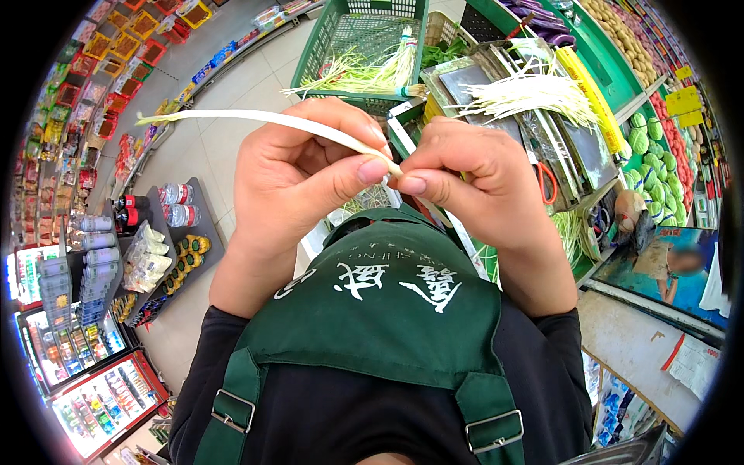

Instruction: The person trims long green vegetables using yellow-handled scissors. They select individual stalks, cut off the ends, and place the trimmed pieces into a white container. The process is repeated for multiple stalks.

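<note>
My left hand (314, 168) pinches one pale stalk, which looks like a blanched garlic chive or similar shoot (279, 119), near its thick white end. The stalk's yellowish tip points out to the left. My right hand (465, 174) grips the white end between thumb and forefinger, close beside the left fingertips. Beyond my right hand, a loose pile of pale stalks (529, 96) lies on a metal-topped surface. Orange-handled scissors (545, 181) rest just right of that hand. Past both hands, a green plastic crate (354, 96) holds loose and banded stalks.
Purple eggplants (537, 20), potatoes (616, 35) and wrapped green vegetables (657, 189) fill the green stand at the right. A roll with a yellow wrapper (590, 99) lies beside the pile. A grey shelf (203, 226) with bottles stands at the left, beside packaged goods.
</note>
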Demonstrator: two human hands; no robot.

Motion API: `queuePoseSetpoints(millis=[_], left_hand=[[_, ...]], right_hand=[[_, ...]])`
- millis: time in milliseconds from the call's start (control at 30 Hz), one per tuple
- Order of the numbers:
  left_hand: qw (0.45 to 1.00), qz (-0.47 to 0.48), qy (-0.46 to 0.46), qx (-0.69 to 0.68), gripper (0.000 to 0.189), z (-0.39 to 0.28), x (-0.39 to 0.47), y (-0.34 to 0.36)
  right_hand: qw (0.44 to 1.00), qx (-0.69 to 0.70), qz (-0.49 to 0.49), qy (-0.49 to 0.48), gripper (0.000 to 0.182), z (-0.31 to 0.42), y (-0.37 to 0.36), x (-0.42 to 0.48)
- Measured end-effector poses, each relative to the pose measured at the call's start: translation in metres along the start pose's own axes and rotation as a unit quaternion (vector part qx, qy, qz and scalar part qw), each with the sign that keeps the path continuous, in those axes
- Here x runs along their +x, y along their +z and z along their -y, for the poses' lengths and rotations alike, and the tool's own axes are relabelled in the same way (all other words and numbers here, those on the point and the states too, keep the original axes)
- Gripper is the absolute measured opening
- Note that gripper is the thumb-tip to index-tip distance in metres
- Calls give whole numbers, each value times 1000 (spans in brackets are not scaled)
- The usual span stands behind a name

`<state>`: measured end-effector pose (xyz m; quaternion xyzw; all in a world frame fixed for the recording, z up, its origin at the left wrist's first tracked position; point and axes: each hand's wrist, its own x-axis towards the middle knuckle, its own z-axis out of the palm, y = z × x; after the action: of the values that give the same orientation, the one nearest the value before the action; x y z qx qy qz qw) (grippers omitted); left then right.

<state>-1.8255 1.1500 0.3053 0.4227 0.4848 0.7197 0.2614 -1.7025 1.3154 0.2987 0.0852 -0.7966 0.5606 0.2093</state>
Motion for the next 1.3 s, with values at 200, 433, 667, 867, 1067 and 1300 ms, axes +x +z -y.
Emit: queuePoseSetpoints(millis=[200,433,667,867,1067,1300], left_hand=[[1000,-13,-19,-10,19,-4,-2,-3],[999,14,18,-24,15,0,2,-9],[997,24,67,-2,11,1,2,-11],[994,18,81,-73,12,7,3,-25],[992,6,101,-72,15,7,5,-36],[988,-56,119,-85,14,11,2,-52]], right_hand=[[996,81,-36,14,15,0,3,1],[984,162,-29,74,13,-6,2,1],[983,179,-46,7,10,-11,-2,5],[938,345,-15,-42,18,-21,-9,0],[946,315,-41,-59,18,-22,-24,-11],[894,434,-42,-104,21,-24,-54,-30]])
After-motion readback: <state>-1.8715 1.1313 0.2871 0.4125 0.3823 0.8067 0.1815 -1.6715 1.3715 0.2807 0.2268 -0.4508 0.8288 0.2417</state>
